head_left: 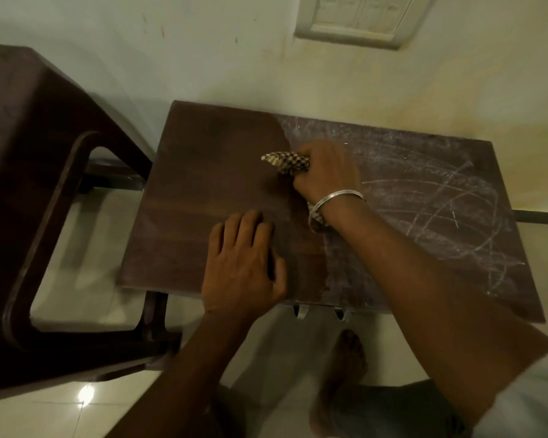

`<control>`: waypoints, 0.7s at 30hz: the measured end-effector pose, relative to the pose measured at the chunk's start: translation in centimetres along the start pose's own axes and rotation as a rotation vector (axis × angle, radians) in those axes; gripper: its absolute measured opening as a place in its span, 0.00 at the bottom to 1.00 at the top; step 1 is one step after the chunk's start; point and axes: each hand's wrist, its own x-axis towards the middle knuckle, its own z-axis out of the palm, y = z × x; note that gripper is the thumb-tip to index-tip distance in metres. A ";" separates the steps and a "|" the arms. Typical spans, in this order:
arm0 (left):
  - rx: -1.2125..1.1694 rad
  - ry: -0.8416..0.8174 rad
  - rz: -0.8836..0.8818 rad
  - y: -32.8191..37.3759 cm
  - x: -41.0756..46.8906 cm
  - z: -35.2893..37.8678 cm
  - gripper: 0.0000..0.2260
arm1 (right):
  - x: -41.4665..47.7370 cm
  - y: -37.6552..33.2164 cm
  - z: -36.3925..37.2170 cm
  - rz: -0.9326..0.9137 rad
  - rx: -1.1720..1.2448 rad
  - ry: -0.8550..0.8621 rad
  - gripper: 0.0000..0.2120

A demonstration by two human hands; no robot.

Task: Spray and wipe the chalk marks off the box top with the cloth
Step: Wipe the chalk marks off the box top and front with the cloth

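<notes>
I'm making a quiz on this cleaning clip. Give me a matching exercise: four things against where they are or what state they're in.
Things:
1. left hand
2. right hand
3. right half of box top
4. stool

States:
A. covered in chalk scribbles
B. closed around the checked cloth
C. standing beside the box, on its left
D. lying on the wiped dark wood

Pairs: 1-D, 2-B, 3-A, 4-C

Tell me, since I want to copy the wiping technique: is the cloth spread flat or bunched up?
Bunched up. The checked cloth is wadded inside the right hand, with only crumpled ends poking out past the fingers and at the wrist.
</notes>
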 end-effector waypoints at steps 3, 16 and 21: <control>-0.003 -0.035 -0.006 0.0 0.1 0.1 0.22 | 2.7 -0.6 -0.1 0.016 -0.011 0.006 0.14; -0.002 -0.091 0.010 -0.2 0.7 0.6 0.28 | 6.3 -1.5 0.2 -0.015 -0.039 0.036 0.16; -0.017 -0.058 0.007 -0.2 0.7 0.7 0.27 | 5.2 -0.9 0.4 -0.037 -0.028 0.053 0.16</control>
